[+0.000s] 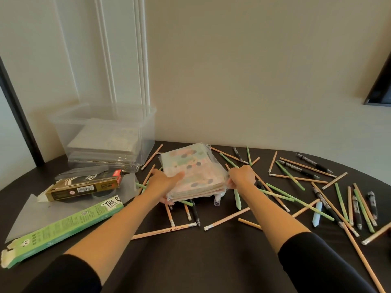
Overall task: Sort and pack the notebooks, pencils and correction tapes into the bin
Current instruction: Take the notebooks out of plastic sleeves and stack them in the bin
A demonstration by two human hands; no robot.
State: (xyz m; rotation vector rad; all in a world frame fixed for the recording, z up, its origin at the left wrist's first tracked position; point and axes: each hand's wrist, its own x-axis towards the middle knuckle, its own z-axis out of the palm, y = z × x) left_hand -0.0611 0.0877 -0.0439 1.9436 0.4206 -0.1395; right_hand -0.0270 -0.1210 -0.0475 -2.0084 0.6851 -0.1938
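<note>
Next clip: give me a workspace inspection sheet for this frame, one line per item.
Surface: dark table, rounded edge.
Job's things: wrapped notebook pack above scattered pencils; black pens among them; clear bin rear left holds a pale flat stack.
Clutter: green carton and gold-black carton, ends open, on clear plastic sheeting.
Grippers: left hand and right hand grip the pack's opposite sides.
Cables: nothing seen.
Surroundings: cream wall; dark frame at right edge.
</note>
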